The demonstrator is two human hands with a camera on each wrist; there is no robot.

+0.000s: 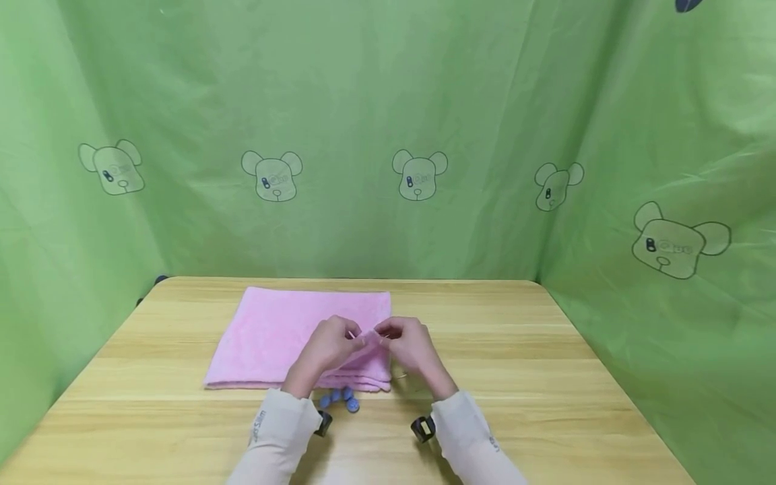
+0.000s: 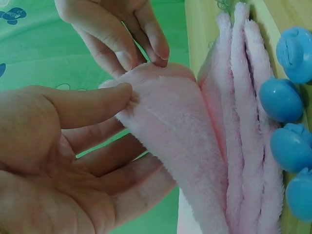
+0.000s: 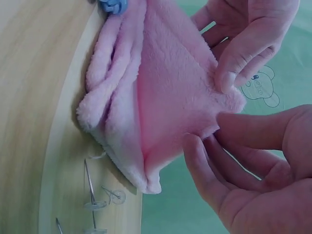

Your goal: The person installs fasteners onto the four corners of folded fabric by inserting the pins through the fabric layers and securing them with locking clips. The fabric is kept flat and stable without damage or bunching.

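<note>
Both hands, left hand [image 1: 327, 345] and right hand [image 1: 407, 342], pinch one towel [image 1: 273, 333] corner. I'd lift only the top layer, clear of the pins [image 3: 95, 204] below the right.

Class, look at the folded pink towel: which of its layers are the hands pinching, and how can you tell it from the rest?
The top layer of the pink towel: left hand and right hand pinch its corner lifted, while the lower layers lie flat.
</note>
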